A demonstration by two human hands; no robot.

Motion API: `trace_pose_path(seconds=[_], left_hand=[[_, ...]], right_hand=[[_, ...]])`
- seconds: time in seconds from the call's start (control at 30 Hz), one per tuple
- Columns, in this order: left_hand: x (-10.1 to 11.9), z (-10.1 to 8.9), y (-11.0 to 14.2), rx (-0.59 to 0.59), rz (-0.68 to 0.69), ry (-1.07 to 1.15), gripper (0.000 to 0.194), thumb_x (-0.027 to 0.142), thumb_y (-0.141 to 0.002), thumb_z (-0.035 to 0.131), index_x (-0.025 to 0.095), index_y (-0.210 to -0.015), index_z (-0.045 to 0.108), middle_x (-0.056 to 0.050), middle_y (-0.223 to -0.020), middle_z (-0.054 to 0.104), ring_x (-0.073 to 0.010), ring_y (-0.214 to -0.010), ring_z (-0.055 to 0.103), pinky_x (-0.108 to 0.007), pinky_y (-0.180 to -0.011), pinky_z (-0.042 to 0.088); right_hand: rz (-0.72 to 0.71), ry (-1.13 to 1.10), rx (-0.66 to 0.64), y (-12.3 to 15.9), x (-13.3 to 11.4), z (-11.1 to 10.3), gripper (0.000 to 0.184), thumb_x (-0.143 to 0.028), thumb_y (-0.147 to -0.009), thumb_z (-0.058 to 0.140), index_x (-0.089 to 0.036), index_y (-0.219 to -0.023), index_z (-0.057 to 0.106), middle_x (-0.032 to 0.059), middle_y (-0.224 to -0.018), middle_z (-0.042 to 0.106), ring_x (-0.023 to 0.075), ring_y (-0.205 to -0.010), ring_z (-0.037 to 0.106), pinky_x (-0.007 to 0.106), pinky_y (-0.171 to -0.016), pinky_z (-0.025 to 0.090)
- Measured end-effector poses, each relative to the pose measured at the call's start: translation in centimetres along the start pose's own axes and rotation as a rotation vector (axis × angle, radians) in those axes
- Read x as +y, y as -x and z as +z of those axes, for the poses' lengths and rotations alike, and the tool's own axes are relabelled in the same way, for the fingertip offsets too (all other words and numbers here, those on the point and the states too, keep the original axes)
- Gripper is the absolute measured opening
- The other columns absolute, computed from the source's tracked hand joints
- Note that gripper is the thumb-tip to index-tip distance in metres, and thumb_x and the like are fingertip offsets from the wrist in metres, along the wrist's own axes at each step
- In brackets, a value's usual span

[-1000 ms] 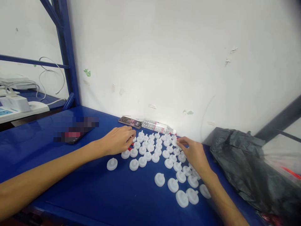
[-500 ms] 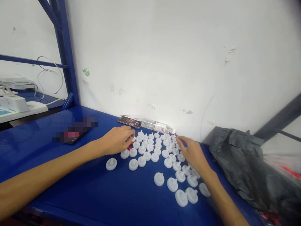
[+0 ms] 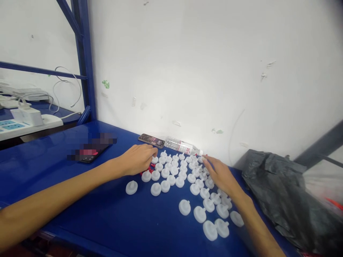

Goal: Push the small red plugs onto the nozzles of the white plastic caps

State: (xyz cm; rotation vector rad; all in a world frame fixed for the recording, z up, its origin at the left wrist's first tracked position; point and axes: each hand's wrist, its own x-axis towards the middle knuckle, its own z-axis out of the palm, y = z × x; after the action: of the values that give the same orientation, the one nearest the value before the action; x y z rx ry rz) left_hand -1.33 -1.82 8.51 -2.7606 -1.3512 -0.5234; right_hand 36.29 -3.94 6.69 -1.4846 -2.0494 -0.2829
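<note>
Several white round plastic caps (image 3: 171, 171), each with a small stem pointing up, stand in rows on the blue table (image 3: 112, 210). My left hand (image 3: 138, 160) rests at the left edge of the rows with its fingers curled, over small red pieces (image 3: 147, 168) that peek out beneath it. My right hand (image 3: 219, 174) lies palm down over the right side of the caps, fingers stretched toward the far ones. More caps (image 3: 211, 228) sit loosely nearer to me.
A phone (image 3: 151, 140) and a lying clear water bottle (image 3: 182, 145) rest against the white wall. Another phone (image 3: 91, 151) lies at left. A black plastic bag (image 3: 284, 196) fills the right side. A power strip (image 3: 26, 123) and cables sit beyond the blue frame post (image 3: 85, 60).
My right hand went from a pinch over the far caps to lying flat with fingers extended. My left hand stayed curled in place. The view shifted slightly.
</note>
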Motion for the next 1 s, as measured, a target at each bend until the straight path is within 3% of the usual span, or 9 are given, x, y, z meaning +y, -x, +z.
trace_pose_path(seconds=[0.1,0.2,0.27,0.4,0.63,0.8,1.0], left_hand=[[0.5,-0.8,0.2,0.066,0.002,0.054,0.033,0.015,-0.108,0.037,0.021,-0.121,0.066,-0.011,-0.117,0.081,-0.0284,-0.101,0.076,-0.039,-0.079,0.051],[1.3,-1.2,0.5,0.120,0.024,0.094,0.031,0.031,-0.115,0.037,0.022,-0.132,0.061,-0.010,-0.117,0.081,-0.0276,-0.101,0.077,-0.040,-0.083,0.052],[1.8,-1.0,0.6,0.136,0.049,0.100,0.033,0.040,-0.116,0.041,0.022,-0.136,0.059,-0.008,-0.110,0.080,-0.0271,-0.096,0.076,-0.040,-0.081,0.051],[2.2,0.0,0.6,0.123,0.125,0.084,0.026,0.037,-0.116,0.040,0.024,-0.113,0.062,-0.007,-0.101,0.077,-0.0275,-0.091,0.074,-0.040,-0.074,0.046],[2.4,0.6,0.8,0.121,0.200,0.108,0.024,0.035,-0.114,0.043,0.025,-0.098,0.058,-0.007,-0.094,0.073,-0.0277,-0.083,0.068,-0.039,-0.064,0.031],[2.7,0.6,0.5,0.144,0.106,0.231,0.043,0.040,-0.116,0.031,0.026,-0.079,0.047,-0.003,-0.072,0.063,-0.0235,-0.068,0.059,-0.039,-0.064,0.028],[3.2,1.3,-0.2,0.158,-0.010,0.486,0.053,0.052,-0.113,0.029,0.026,-0.067,0.036,0.003,-0.059,0.048,-0.0183,-0.058,0.047,-0.036,-0.060,0.032]], right_hand=[[-0.068,-0.020,0.072,-0.8,-2.6,-0.7,0.038,-0.048,-0.107,0.059,-0.019,-0.127,0.075,0.0206,-0.128,0.083,0.0397,-0.121,0.080,0.061,-0.107,0.064],[-0.215,-0.075,0.084,-1.7,-6.8,-0.2,0.021,-0.036,-0.106,0.064,-0.024,-0.121,0.072,0.0122,-0.119,0.084,0.0328,-0.114,0.081,0.053,-0.102,0.067],[-0.353,-0.111,0.051,-2.1,-9.7,0.6,0.013,-0.024,-0.104,0.063,-0.028,-0.115,0.070,0.0054,-0.115,0.084,0.0276,-0.110,0.081,0.051,-0.107,0.064],[-0.520,-0.164,0.042,-1.9,-13.3,2.0,0.019,-0.012,-0.100,0.060,-0.031,-0.105,0.060,-0.0019,-0.099,0.080,0.0226,-0.094,0.081,0.052,-0.114,0.062],[-0.542,-0.210,0.109,-0.8,-13.9,1.6,0.023,-0.012,-0.100,0.061,-0.034,-0.105,0.054,-0.0035,-0.094,0.077,0.0226,-0.090,0.081,0.051,-0.112,0.066],[-0.597,-0.191,0.105,-1.5,-13.5,1.0,0.020,-0.010,-0.103,0.057,-0.030,-0.105,0.057,0.0015,-0.109,0.083,0.0201,-0.100,0.081,0.053,-0.116,0.063],[-0.663,-0.135,0.087,-1.7,-13.6,0.7,0.027,-0.004,-0.103,0.052,-0.029,-0.104,0.062,0.0039,-0.121,0.085,0.0189,-0.114,0.080,0.051,-0.122,0.060]])
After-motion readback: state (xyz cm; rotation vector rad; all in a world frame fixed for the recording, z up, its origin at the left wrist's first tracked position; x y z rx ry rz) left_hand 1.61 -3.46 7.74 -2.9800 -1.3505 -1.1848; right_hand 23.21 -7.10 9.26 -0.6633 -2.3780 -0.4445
